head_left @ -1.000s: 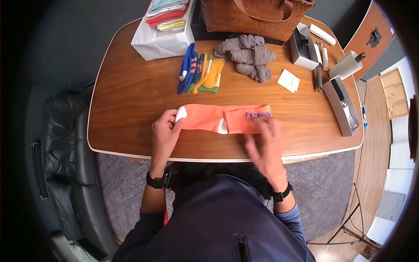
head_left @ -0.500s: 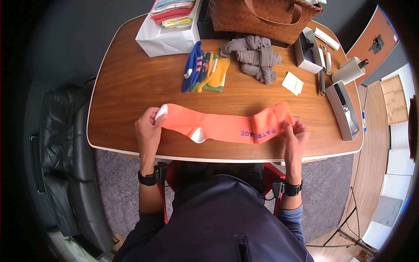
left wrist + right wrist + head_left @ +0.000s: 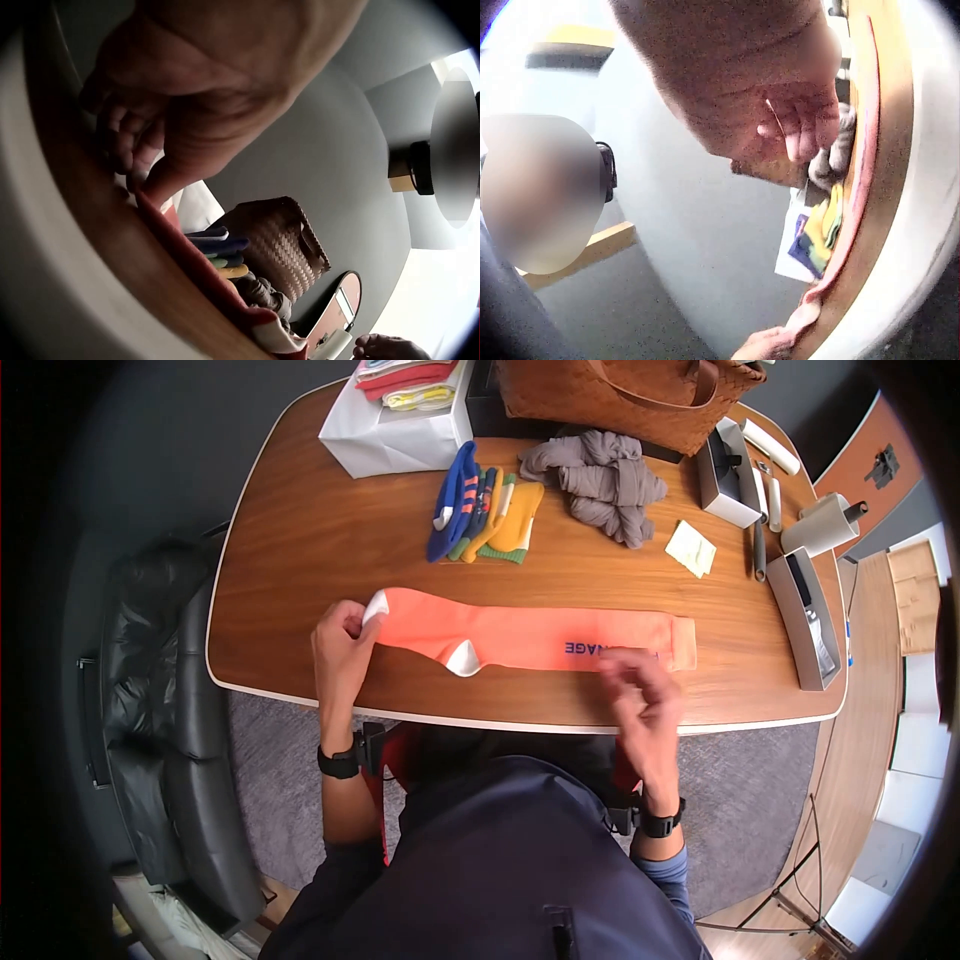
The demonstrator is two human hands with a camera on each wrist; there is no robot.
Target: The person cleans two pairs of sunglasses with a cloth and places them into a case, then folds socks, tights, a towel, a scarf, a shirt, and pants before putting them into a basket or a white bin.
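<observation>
A long coral sock (image 3: 530, 635) with a white toe, a white heel and dark lettering lies stretched out flat across the table near its front edge. My left hand (image 3: 341, 645) pinches the white toe at its left end between thumb and fingers. Over the lettered part, by the cuff (image 3: 684, 644), my right hand (image 3: 645, 700) hovers with loosely bent fingers and nothing in them; it covers some of the letters. In the right wrist view a gap shows between the right hand (image 3: 780, 112) and the sock (image 3: 866, 150).
Behind the sock lie folded colourful socks (image 3: 490, 515), a bundled grey cloth (image 3: 610, 485) and a pale paper note (image 3: 691, 549). A white box (image 3: 400, 440) with folded cloths and a woven brown bag (image 3: 630, 400) stand at the back. Open boxes (image 3: 803, 620) line the right side.
The sock, folded over a second ago, was drawn out to full length. My right hand pulled its cuff end rightward, let go and shifted back left. The left hand moved left with the toe.
</observation>
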